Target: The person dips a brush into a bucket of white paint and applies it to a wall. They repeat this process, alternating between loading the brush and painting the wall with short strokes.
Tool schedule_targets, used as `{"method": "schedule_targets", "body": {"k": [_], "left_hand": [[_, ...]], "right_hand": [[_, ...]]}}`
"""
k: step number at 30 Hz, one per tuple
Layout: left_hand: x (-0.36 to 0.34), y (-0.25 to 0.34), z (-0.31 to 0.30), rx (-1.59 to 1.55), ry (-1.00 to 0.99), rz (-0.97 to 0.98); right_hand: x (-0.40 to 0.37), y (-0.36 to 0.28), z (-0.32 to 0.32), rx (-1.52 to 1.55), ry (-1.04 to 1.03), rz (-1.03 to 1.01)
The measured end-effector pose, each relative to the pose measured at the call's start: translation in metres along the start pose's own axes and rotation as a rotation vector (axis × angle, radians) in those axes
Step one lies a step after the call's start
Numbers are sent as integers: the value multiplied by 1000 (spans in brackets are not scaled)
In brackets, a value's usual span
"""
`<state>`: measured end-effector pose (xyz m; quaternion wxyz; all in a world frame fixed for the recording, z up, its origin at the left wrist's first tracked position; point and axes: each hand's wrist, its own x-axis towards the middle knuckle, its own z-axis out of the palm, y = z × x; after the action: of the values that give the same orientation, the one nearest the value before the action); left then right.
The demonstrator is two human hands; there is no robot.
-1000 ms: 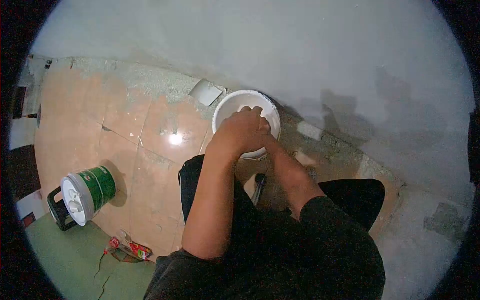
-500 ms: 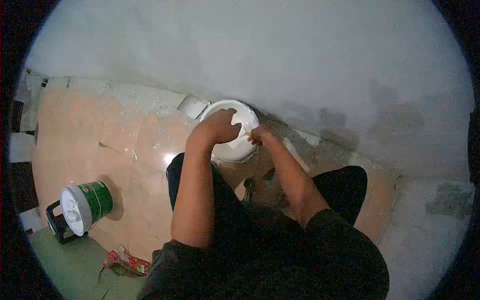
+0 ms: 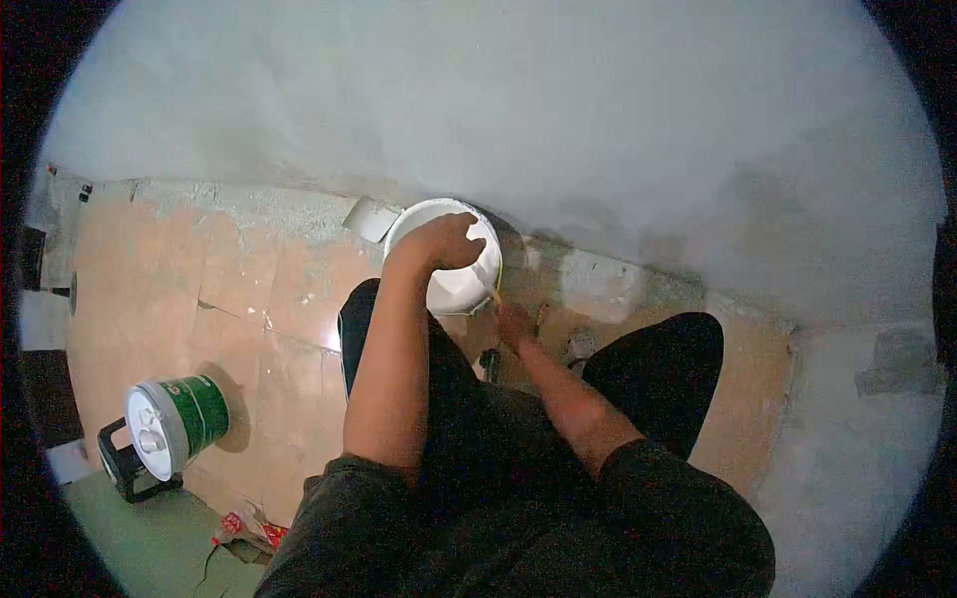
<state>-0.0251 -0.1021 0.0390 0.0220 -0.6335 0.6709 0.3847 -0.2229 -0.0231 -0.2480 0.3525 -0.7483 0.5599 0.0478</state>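
A white bucket [image 3: 458, 293] with white material inside stands against the wall, between my knees and the wall. Over its opening is my left hand [image 3: 446, 241], with thumb and fingers apart and nothing visible between them. Just outside the near right rim, my right hand [image 3: 512, 324] is closed around a thin tool with a yellow part [image 3: 495, 297], whose pale end reaches into the bucket. The far end of the tool is hard to make out.
A flat pale plate [image 3: 370, 218] lies left of the bucket. On the tiled floor [image 3: 239, 339] at left is a green and white pail [image 3: 194, 414] with a black-handled object beside it. A red-labelled bottle [image 3: 249, 528] lies at lower left. The grey wall [image 3: 498, 100] rises ahead.
My right hand has moved down and away from the bucket's opening to beside its near rim. More of the bucket's inside shows. My left hand stays over the bucket.
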Motion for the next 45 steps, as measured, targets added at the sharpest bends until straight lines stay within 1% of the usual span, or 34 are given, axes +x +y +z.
{"method": "schedule_targets", "body": {"k": [1,3,4,6,7,9,10,12,13,15,16,18,19,21,22,23,24,25,28,30,34,37,38,40,41,43,44,45], "left_hand": [[1,0,2,3,0,1],[3,2,6,53,-9,33],[3,3,5,53,-8,33],[0,4,3,-11,-30,4],[8,-5,7,22,-25,31],[13,-14,11,19,11,42],[14,-16,13,17,44,52],[2,-7,3,-12,40,12],[1,-8,3,-1,34,8],[1,-11,3,13,24,1],[-1,-12,3,15,29,-2],[-3,-14,3,17,32,-6],[-3,-14,3,17,29,-5],[-5,-14,2,16,27,-4],[-6,-10,0,10,20,-9],[-8,-8,-2,5,13,-14],[-7,-9,0,3,13,-14],[-5,-10,1,0,21,-10],[-5,-13,3,-11,25,-25],[-3,-17,4,16,38,39],[-5,-15,4,16,18,8],[-7,-14,2,-2,21,-9],[-8,-13,1,-3,20,-8],[-8,-12,-1,21,-7,4],[-9,-13,-1,23,-6,3],[-10,-13,1,-8,24,1],[-9,-13,2,-7,24,2],[-8,-14,2,-7,26,15]], "right_hand": [[-2,-1,-1,2,2,0],[-5,-1,-2,-4,171,34],[-5,0,-2,-4,172,34],[-4,5,-2,-97,206,-97],[-3,6,2,-99,207,-98],[5,9,18,-275,416,-88],[25,47,40,-275,416,-90],[70,98,96,-477,232,-139],[54,74,74,-474,232,-139],[25,28,36,-62,268,54],[33,64,62,-59,266,54],[81,115,119,-1050,82,-194],[66,94,98,-1048,80,-194],[36,55,59,-690,319,-140],[46,69,76,-691,317,-141],[56,82,91,-1074,262,-192],[58,84,93,-1457,196,-241],[59,85,94,-1458,197,-241],[48,73,94,-1047,304,-182],[45,65,81,-769,366,-143],[21,50,67,-208,470,-63],[21,46,66,211,530,5],[27,44,68,211,530,5],[65,71,110,-112,422,37],[58,60,94,-111,423,36],[27,29,40,210,229,184],[16,25,30,209,231,185],[5,26,27,266,274,107]]}}
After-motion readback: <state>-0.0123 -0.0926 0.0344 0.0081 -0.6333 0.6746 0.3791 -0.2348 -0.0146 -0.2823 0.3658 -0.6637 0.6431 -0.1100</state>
